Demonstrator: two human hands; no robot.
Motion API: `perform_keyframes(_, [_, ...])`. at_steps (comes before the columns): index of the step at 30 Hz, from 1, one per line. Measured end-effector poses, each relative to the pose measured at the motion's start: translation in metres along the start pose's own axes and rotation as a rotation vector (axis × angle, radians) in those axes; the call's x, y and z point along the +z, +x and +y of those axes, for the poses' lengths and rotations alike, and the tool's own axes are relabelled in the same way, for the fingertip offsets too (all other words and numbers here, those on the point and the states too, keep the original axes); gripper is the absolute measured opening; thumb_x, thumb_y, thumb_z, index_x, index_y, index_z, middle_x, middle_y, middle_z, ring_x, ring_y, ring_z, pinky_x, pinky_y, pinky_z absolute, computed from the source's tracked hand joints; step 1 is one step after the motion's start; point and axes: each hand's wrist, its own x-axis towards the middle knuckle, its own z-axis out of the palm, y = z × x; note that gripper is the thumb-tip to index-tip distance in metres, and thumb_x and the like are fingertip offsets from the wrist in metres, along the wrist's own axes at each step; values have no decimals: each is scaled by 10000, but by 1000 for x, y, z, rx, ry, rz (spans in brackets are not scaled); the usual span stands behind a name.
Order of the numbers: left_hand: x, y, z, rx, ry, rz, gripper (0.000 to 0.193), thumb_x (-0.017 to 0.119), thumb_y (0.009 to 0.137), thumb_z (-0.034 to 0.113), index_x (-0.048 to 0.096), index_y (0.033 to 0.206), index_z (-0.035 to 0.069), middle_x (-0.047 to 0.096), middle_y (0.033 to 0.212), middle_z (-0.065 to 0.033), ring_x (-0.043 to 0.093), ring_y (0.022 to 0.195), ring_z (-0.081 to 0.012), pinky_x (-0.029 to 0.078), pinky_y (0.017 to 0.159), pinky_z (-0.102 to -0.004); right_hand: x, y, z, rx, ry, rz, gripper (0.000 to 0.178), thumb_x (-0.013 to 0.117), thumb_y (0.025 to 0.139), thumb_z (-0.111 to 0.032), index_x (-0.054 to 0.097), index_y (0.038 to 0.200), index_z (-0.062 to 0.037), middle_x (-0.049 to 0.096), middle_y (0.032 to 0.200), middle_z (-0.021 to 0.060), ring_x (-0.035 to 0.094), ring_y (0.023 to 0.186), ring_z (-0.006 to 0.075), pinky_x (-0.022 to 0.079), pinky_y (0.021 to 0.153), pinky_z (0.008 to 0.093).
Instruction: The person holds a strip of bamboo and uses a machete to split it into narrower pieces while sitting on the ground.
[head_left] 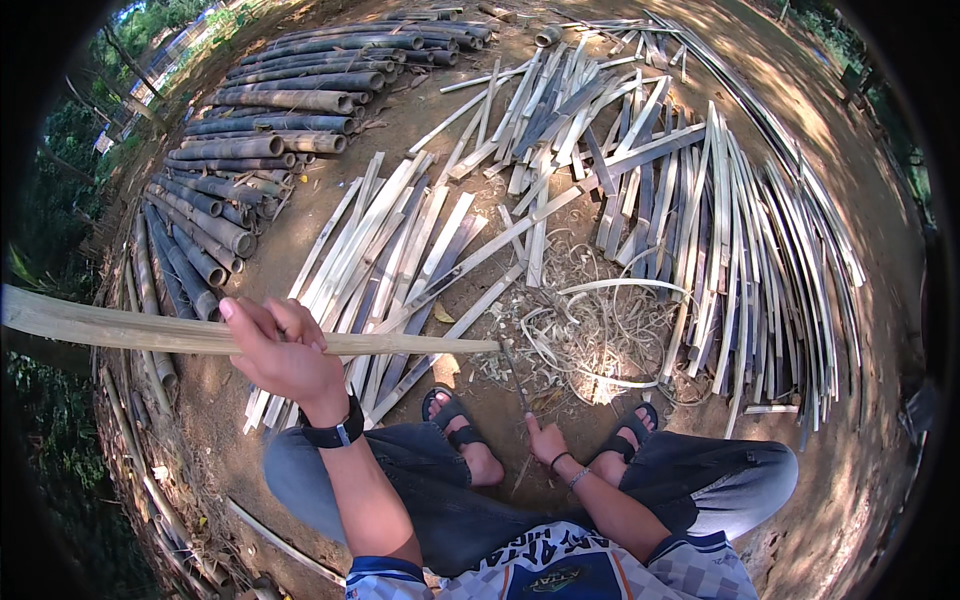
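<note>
My left hand [285, 362] is wrapped round a long, pale split bamboo strip [420, 344], which reaches from the left rim to a point in front of my feet. In my right hand [547, 443] is a knife [515, 376] with a narrow dark blade, its handle mostly hidden by the fingers. The blade's far end meets the strip's right end; whether it cuts into the wood, I cannot tell. Curly bamboo shavings [590, 335] lie on the ground just beyond the knife.
Whole bamboo poles [290, 124] are stacked at the far left. Split strips lie in a left pile [345, 245], a far pile [560, 110] and a long right pile [745, 270]. My sandalled feet [465, 435] stand on bare dirt either side of the knife.
</note>
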Motion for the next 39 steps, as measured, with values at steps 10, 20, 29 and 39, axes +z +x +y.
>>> perform_keyframes(10, [-52,23,-8,-40,25,100,453,344,1011,357,240,620,154,201,456,15,189,372,-91,193,336,-244,-33,-36,-64,-603,389,119,564,439,964,-441,539,658,23,474,481,68,485,423,172,418,465,336])
perform_keyframes(20, [-45,19,-4,-47,24,64,461,315,1024,352,229,615,157,195,457,13,173,383,-96,192,345,-250,-26,-31,-54,-398,278,93,605,411,960,-501,582,693,14,516,494,62,517,425,163,404,443,332])
perform_keyframes(29, [-76,39,11,-9,-16,169,461,360,1008,369,253,610,160,210,452,19,190,359,-93,183,325,-235,-61,-55,-67,-359,723,6,507,418,990,-410,531,676,-28,437,477,-2,424,384,82,327,371,252])
perform_keyframes(39, [-52,29,-19,-96,57,456,401,458,958,335,297,643,147,281,472,6,250,365,-106,216,338,-255,-104,-41,-63,-273,765,93,566,355,989,-479,528,726,-9,423,473,9,392,343,105,319,337,255])
